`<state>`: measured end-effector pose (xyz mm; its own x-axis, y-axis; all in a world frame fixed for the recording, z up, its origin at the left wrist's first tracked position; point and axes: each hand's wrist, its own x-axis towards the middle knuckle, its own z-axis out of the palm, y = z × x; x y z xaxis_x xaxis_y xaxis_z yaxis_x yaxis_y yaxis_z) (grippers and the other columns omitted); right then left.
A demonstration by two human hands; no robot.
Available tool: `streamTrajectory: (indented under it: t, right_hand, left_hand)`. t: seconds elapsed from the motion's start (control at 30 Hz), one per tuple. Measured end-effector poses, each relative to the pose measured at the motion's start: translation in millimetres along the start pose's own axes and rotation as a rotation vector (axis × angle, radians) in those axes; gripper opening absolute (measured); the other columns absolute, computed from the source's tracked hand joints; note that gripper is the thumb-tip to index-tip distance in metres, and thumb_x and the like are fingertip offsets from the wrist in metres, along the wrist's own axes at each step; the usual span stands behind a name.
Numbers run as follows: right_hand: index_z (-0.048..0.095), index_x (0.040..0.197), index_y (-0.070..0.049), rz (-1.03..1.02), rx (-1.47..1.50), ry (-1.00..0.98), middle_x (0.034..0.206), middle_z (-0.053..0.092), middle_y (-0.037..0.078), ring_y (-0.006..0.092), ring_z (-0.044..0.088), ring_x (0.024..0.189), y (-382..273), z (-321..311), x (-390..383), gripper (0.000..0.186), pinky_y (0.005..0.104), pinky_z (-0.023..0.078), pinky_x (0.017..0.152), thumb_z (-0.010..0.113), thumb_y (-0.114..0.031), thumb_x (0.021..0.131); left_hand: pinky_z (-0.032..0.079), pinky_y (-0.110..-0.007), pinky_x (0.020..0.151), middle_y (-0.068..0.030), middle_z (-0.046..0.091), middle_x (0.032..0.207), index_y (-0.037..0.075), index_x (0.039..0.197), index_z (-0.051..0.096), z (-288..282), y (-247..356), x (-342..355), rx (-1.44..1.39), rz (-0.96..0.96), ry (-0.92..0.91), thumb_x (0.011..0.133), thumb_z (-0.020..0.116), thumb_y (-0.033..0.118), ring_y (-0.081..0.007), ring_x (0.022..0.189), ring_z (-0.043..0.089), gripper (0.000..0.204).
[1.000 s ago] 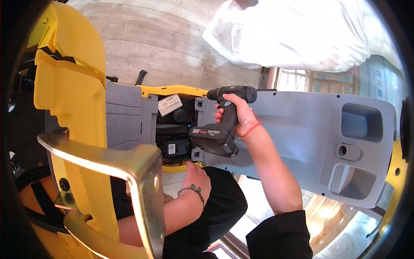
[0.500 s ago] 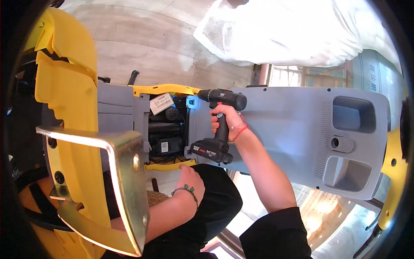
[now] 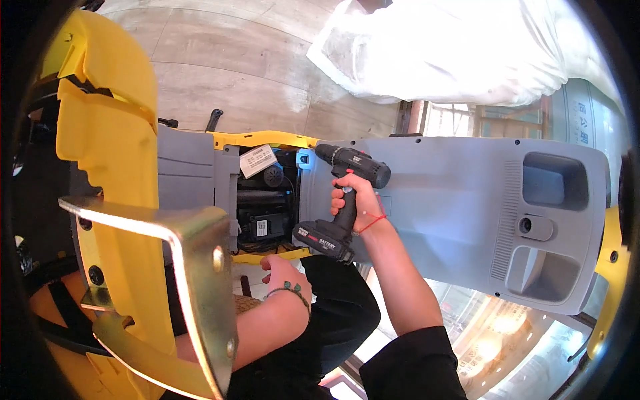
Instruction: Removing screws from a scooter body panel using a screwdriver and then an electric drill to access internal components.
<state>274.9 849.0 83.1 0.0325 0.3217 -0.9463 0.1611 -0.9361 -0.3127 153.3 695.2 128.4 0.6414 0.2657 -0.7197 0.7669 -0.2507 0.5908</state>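
Observation:
A black cordless drill (image 3: 327, 241) is in my right hand (image 3: 360, 199), its fingers wrapped round the handle. The drill's front end points left, at the rim of an opening in a long grey panel (image 3: 440, 200) with yellow edging (image 3: 260, 139). Close to its tip, a light-blue fitting (image 3: 305, 159) sits at the opening's corner. My left hand (image 3: 288, 277) is above my black-clad leg, just below the opening, its fingers curled. What it holds, if anything, is hidden. Inside the opening are dark parts (image 3: 263, 199) and a white label (image 3: 259, 161).
A bent metal bracket (image 3: 193, 233) stands close on the left, in front of a yellow upright body (image 3: 127, 180). The grey panel has two recesses (image 3: 553, 179) at its right end. White plastic sheeting (image 3: 453, 53) lies at the back, beside wood-look floor (image 3: 220, 60).
The drill, still in my right hand, has tilted, its front end now slanting up to the left. My left hand's fingers have shifted near the opening's lower edge. The view has moved slightly.

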Motion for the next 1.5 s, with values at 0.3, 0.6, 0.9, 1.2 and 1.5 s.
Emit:
streamTrajectory:
  t: [0.3, 0.6, 0.9, 1.2, 1.5]
  right_hand:
    - [0.051, 0.09, -0.007, -0.074, 0.093, -0.028, 0.06, 0.047, 0.001, 0.0114, 0.043, 0.047, 24.3, -2.9, 1.4, 0.02, 0.0296, 0.039, 0.049, 0.056, -0.017, 0.074]
    - [0.052, 0.087, -0.006, -0.047, -0.183, 0.03, 0.062, 0.049, 0.003, 0.0132, 0.047, 0.048, -2.9, 6.5, -5.7, 0.021, 0.0308, 0.041, 0.047, 0.061, -0.018, 0.072]
    - [0.052, 0.094, -0.006, -0.067, -0.239, 0.074, 0.06, 0.047, 0.0, 0.0096, 0.043, 0.046, -21.6, -12.1, -3.1, 0.026, 0.0267, 0.038, 0.046, 0.058, -0.019, 0.072]
    - [0.051, 0.094, -0.006, -0.047, -0.265, -0.014, 0.059, 0.047, -0.001, 0.0084, 0.042, 0.045, -22.0, -9.1, -1.2, 0.025, 0.0254, 0.037, 0.046, 0.057, -0.019, 0.074]
    - [0.051, 0.096, -0.005, -0.009, -0.269, -0.043, 0.059, 0.046, -0.001, 0.0079, 0.042, 0.045, -30.4, -12.3, -4.5, 0.026, 0.025, 0.037, 0.045, 0.056, -0.019, 0.075]
  left_hand:
    - [0.036, -0.048, 0.087, -0.0097, 0.061, 0.111, 0.009, 0.113, 0.061, -13.0, -9.3, -12.0, 0.021, -0.076, 0.026, 0.084, 0.055, 0.022, -0.0295, 0.107, 0.052, 0.033]
    - [0.035, -0.046, 0.086, -0.0108, 0.061, 0.109, 0.006, 0.111, 0.062, -14.0, -12.4, -13.4, 0.047, -0.069, 0.076, 0.083, 0.054, 0.021, -0.0281, 0.105, 0.052, 0.033]
    - [0.043, -0.037, 0.078, -0.0076, 0.058, 0.091, 0.008, 0.09, 0.061, -22.5, -79.5, 86.9, -0.37, -0.356, 0.925, 0.077, 0.057, 0.016, -0.0238, 0.098, 0.054, 0.015]
    - [0.04, -0.037, 0.086, -0.0062, 0.058, 0.098, 0.013, 0.104, 0.055, -4.4, -187.4, 136.0, -0.184, -0.499, 1.342, 0.077, 0.064, 0.034, -0.0251, 0.096, 0.054, 0.036]
    - [0.044, -0.036, 0.074, -0.0063, 0.059, 0.091, 0.01, 0.103, 0.053, -0.3, -201.1, 141.0, -0.071, -0.4, 1.33, 0.084, 0.054, 0.04, -0.0229, 0.089, 0.059, 0.036]
